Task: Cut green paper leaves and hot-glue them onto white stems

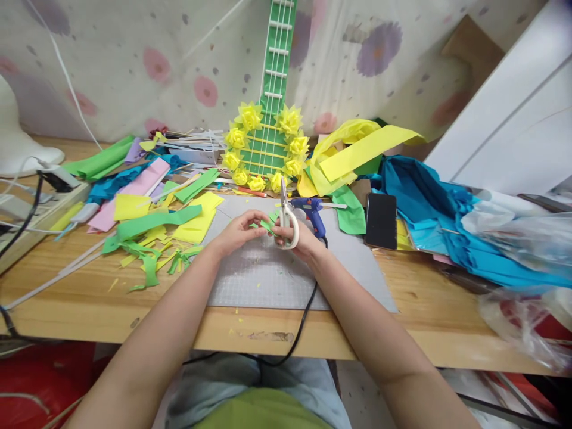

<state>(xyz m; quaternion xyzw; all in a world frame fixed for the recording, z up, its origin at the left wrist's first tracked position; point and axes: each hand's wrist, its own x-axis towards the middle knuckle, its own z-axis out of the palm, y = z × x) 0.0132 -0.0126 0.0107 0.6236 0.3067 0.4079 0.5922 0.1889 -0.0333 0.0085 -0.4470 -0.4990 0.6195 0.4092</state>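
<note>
Over the grey cutting mat, my two hands meet near the middle. My left hand pinches a small piece of green paper between thumb and fingers. A pair of white-handled scissors hangs on my right hand, blades pointing up and away from me. The fingertips of that hand also touch the green piece. Just behind stands a green paper guitar, edged with yellow paper flowers, leaning against the wall. A blue glue gun lies right of my right hand.
Green and yellow paper strips and scraps are heaped at left. A black phone lies right of the mat, beside crumpled blue paper. Yellow paper sits behind. A black cord crosses the mat and table edge. A power strip is at far left.
</note>
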